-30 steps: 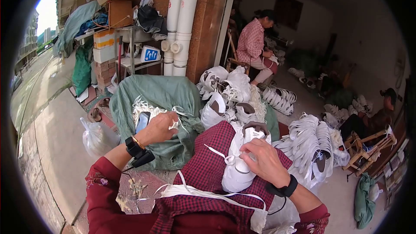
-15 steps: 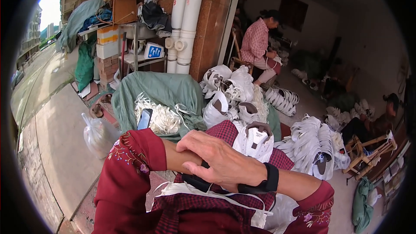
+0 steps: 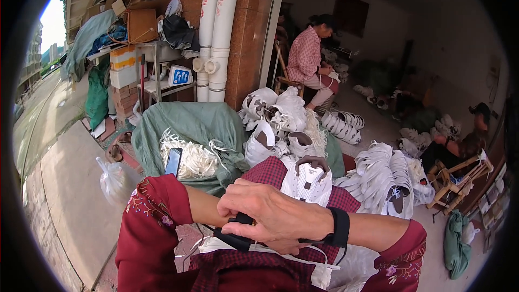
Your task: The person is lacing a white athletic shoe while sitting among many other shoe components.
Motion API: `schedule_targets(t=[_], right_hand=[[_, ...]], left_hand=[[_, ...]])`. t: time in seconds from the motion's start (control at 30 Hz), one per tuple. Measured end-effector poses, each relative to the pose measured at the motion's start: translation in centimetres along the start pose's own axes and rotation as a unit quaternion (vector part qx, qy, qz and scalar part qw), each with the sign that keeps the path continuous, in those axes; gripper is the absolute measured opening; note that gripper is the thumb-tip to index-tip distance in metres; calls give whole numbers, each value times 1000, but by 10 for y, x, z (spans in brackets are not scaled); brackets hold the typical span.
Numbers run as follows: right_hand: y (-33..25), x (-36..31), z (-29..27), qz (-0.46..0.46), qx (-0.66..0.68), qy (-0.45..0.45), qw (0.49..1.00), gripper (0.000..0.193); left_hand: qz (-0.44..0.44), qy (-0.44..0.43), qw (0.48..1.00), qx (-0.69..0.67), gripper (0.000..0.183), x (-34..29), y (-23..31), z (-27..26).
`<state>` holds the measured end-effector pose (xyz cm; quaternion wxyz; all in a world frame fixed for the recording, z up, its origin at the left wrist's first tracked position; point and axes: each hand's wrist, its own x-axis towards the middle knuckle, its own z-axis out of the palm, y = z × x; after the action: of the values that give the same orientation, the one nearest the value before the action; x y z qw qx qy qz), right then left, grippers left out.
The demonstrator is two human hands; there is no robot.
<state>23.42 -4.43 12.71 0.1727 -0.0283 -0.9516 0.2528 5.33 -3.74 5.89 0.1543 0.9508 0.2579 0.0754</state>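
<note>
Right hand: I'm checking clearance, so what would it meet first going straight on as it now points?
Probably the black wrist device on the left forearm; the right hand seems to touch it, though depth is unclear.

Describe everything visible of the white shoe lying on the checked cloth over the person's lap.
The white shoe has a dotted, perforated-looking upper with a small dark patch in the middle. Its opening, edged in grey-brown lining, is at the end away from the person. It rests on the dark red checked cloth. The right hand hides its near end; whether they touch is unclear.
</note>
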Motion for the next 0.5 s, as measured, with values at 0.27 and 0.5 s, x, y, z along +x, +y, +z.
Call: schedule_targets(t=[0.27, 0.5], right_hand=[[-12, -1, -3, 8, -3, -2, 1000, 33], [14, -42, -26, 33, -38, 127, 991, 35]], left_hand=[[117, -67, 991, -5, 21, 65, 40, 23], [164, -117, 978, -57, 23, 89, 48, 32]])
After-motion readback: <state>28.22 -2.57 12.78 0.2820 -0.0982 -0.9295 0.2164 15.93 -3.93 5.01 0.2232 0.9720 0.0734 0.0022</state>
